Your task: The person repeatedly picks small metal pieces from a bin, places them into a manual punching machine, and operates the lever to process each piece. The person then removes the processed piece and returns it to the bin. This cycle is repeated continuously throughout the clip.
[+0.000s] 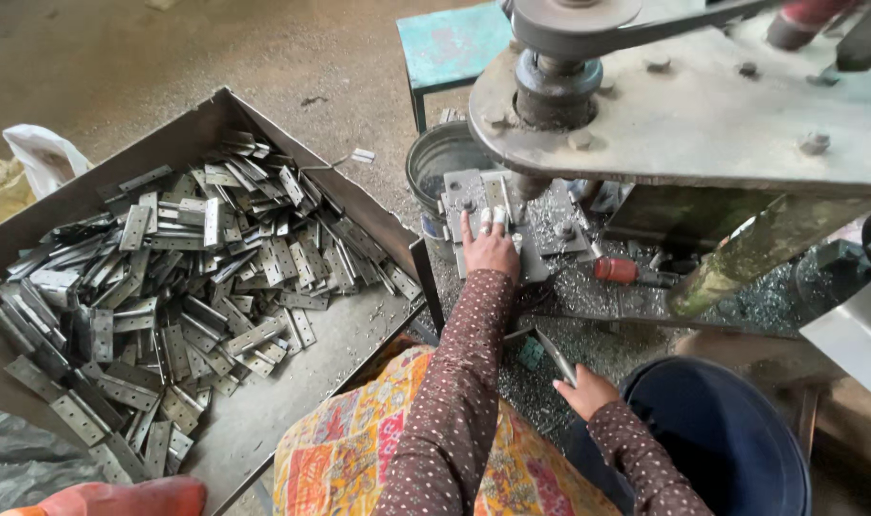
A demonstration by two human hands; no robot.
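Steel hinge plates (168, 296), drilled and grey, lie heaped in the big sheet-metal tray (263, 411) on the left, so a large stock sits there, though whether these are finished or waiting I cannot tell from the head view. Far and centre, the left hand (491, 250) lies flat with fingers spread narrow on a plate on the press bed (550, 225) under the ram, while the right hand (586, 392), near, pinches a single hinge plate (553, 355) by its end above the dark blue bucket (731, 430); metal swarf (588, 287) litters the bed, suggesting many pieces already worked
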